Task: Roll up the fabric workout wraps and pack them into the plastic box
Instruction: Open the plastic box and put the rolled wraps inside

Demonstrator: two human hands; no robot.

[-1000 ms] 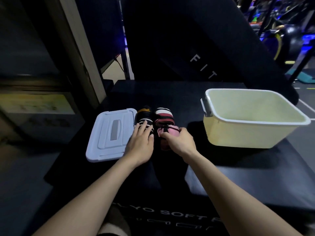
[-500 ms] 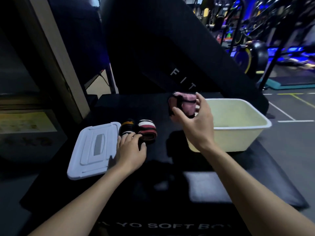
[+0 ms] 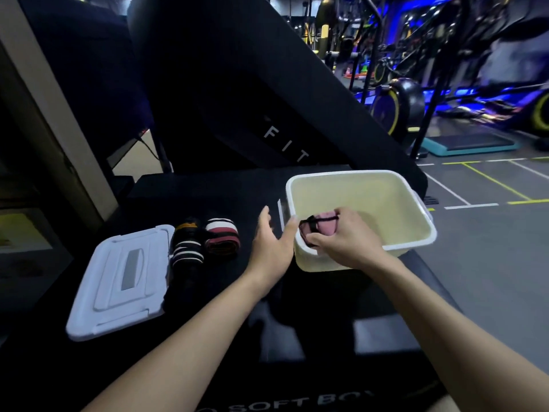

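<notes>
I am lowering a rolled pink wrap (image 3: 322,228) into the cream plastic box (image 3: 361,175), my right hand (image 3: 344,242) gripping the roll with thumb beneath and fingers curled over it, just inside the box's near-left corner. My left hand (image 3: 271,243) is hanging open beside the box's left wall, fingers relaxed and holding nothing, its fingertips close to the rim; I cannot tell whether they are touching it. Two more rolled wraps are waiting on the black padded platform (image 3: 225,191): a black-and-white striped roll (image 3: 187,248) and a red-and-white roll (image 3: 221,237), side by side, near the platform's left side, with the box's white lid (image 3: 118,281) lying flat just to their left. To do this step well, I judge that I should be setting the roll down against the corner of the box floor before letting go, keeping my fingers clamped around the coil until it is resting, since a roll dropped loose could be springing open. The open hand could be steadying the box's wall. Packing tight to the corner should be leaving room for the other two.
</notes>
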